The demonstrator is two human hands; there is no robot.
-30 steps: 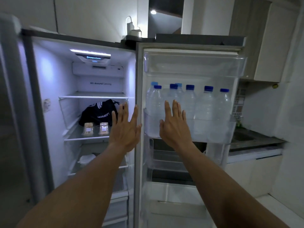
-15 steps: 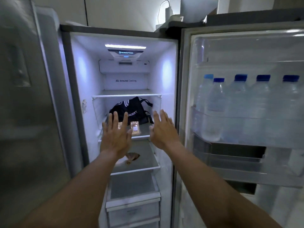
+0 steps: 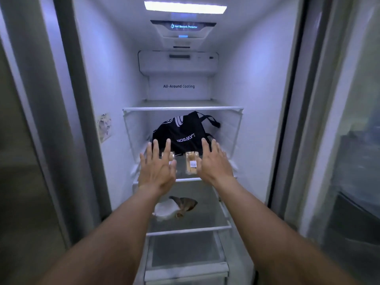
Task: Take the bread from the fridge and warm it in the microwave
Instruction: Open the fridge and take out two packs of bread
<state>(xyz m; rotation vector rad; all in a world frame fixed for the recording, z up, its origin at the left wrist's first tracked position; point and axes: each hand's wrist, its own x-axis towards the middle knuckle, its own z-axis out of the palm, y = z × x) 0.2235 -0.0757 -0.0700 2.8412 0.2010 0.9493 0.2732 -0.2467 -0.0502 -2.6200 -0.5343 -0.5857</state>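
The fridge (image 3: pixel 257 79) stands open, its white plastic interior lit from a strip lamp at the top. A pale sticker (image 3: pixel 104 126) clings to the left inner wall. The top glass shelf (image 3: pixel 183 109) carries nothing that shows.

On the middle shelf (image 3: pixel 186 179), the left hand (image 3: pixel 157 169) reaches in with fingers spread and palm down, gripping nothing; it covers most of the left bread pack (image 3: pixel 167 155), so contact cannot be told. Just right of it lies the right bread pack (image 3: pixel 191 163), a clear wrapper over golden pieces with a small white label on the near end. The right hand (image 3: pixel 213 163) hovers beside that pack, fingers likewise splayed and empty. Behind both packs, far on the same shelf, slumps a black fabric bag (image 3: pixel 185 130) with white printing and a loop handle.

The lower glass shelf (image 3: pixel 189 230) holds a crumpled white wrapper (image 3: pixel 165 210) touching a brownish, shiny lump (image 3: pixel 188 204). Below sits a translucent drawer (image 3: pixel 185 256), its contents unclear.
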